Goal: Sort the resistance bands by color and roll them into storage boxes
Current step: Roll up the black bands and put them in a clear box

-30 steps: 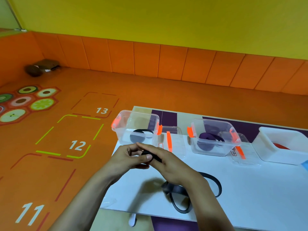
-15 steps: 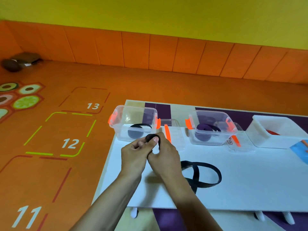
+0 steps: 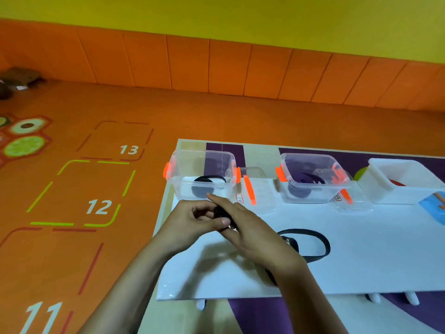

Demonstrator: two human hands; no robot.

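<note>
**Black band being rolled at the worktop's left end**

Both hands are meeting above the white worktop (image 3: 361, 261). The left hand (image 3: 192, 220) is pinching the rolled end of a black resistance band (image 3: 222, 213), and the right hand (image 3: 252, 237) is gripping the same roll from the other side. The band's loose loop is trailing on the worktop beside the right wrist. Just behind, a clear box (image 3: 183, 189) is holding a rolled black band (image 3: 202, 189); the next clear box (image 3: 284, 196) is holding purple bands (image 3: 305, 179).

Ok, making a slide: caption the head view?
Left hand and right hand roll a black band near the leftmost clear box.
</note>
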